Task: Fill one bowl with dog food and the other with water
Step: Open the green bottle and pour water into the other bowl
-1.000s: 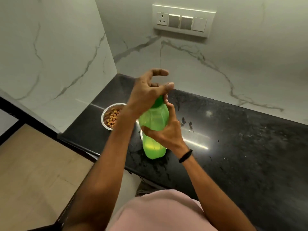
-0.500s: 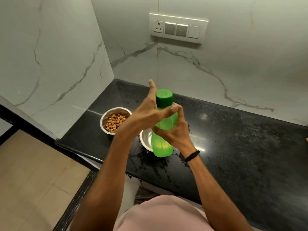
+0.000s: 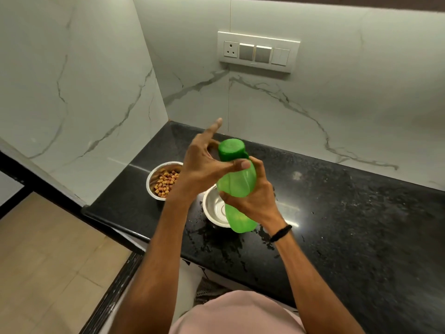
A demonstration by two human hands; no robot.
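On the black tabletop (image 3: 349, 225), in the corner where two marble walls meet, the work sits close to the person's chest. A green bottle (image 3: 237, 182) is the biggest thing in play: its long axis runs nearly upright, with the base toward the person and the top leaning a little away and to the left. Whether the base rests on the tabletop or hangs above it cannot be told. Behind and partly hidden by the bottle's lower half sits a steel bowl (image 3: 214, 208) that looks bare inside, though a thin layer of water could not be ruled out. Just to its left and farther back is a second steel bowl (image 3: 153, 175) holding brown dog food (image 3: 166, 183), so by my reading the food half is done and the water half is in hand. The right grip (image 3: 252, 198) wraps the bottle's waist from the right, fingers curled round it, forearm coming up from below. The left grip (image 3: 202, 165) is loose and spread, its thumb laid along the shoulder just under the dark green cap (image 3: 231, 149), forefinger pointing straight up and away. The cap lies immediately right of that palm, so the left is the nearer one to unscrew it. Dark wet splashes (image 3: 212, 239) mark the tabletop in front of the bowls.
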